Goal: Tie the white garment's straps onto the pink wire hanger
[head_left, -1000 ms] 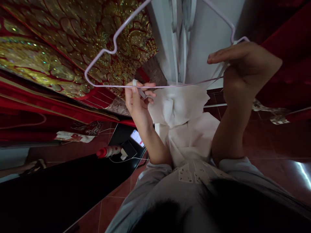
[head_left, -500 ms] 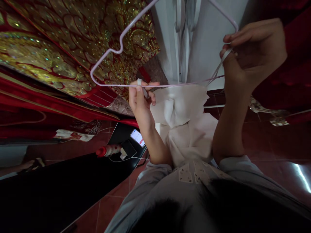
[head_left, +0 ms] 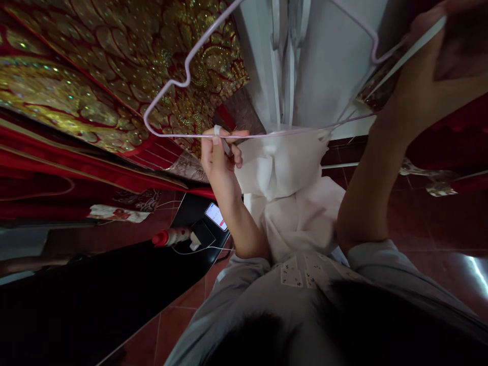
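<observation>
A pale pink clothes hanger (head_left: 214, 26) spans the upper middle, its hook beyond the top edge. At its bottom bar, my left hand (head_left: 221, 155) is closed around the bar near the left corner, with a bit of white strap between the fingers. A white garment (head_left: 295, 165) hangs below the bar and down in front of my body. My right hand (head_left: 423, 96) is raised at the upper right, partly cut off and blurred. From it a white strap (head_left: 414, 51) runs taut down toward the garment's right end, passing by the hanger's right side.
Red and gold sequined garments (head_left: 206, 56) hang at the left. White cabinet doors (head_left: 324, 61) with long handles stand ahead. On the black table (head_left: 114, 295) lie a lit phone (head_left: 216, 216), a red-capped bottle (head_left: 171, 237) and a charger with cable. Dark red cloth (head_left: 457, 152) is at the right.
My right hand has moved up and to the right, away from the hanger's right end, drawing the white strap out longer. My left hand has barely moved.
</observation>
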The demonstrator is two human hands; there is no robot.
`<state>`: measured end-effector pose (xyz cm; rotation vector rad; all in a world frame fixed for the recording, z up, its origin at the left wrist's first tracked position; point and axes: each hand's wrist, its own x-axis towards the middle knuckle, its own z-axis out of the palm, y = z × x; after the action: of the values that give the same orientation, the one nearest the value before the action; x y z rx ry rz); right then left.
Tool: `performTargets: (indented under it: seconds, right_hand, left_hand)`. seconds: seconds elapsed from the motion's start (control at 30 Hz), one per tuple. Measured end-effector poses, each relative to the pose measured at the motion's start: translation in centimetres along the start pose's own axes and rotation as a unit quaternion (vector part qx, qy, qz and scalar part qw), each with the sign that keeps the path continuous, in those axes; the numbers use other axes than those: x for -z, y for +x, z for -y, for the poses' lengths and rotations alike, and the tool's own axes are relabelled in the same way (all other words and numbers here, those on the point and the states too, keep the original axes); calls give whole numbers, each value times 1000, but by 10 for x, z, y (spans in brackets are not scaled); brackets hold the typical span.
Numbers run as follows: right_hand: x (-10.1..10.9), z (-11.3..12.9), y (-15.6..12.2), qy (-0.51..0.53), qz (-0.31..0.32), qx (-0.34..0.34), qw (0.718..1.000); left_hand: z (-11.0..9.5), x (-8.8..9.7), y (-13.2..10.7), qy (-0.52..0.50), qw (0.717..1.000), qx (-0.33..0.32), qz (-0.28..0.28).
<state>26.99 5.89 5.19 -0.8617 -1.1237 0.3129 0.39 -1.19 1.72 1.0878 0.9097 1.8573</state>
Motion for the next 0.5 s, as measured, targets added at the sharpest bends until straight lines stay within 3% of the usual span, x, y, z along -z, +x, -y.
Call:
performTargets:
  seconds: [0.07, 0.1, 0.37, 0.5]
  right_hand:
    - [-2, -9, 5, -1, -171, 143, 975]
    - [-4, -14, 7, -4, -206, 180, 962]
    - [-7, -22, 5, -26, -207, 157, 965]
    - [4, -37, 3, 32, -230, 140, 962]
  left_hand:
    - [0, -2, 0, -23, 1000, -4, -2]
    - [-1, -2, -1, -32, 999, -4, -2]
    - [-6, -5, -2, -37, 999, 22, -17]
    - [-6, -7, -2, -33, 998, 34, -30]
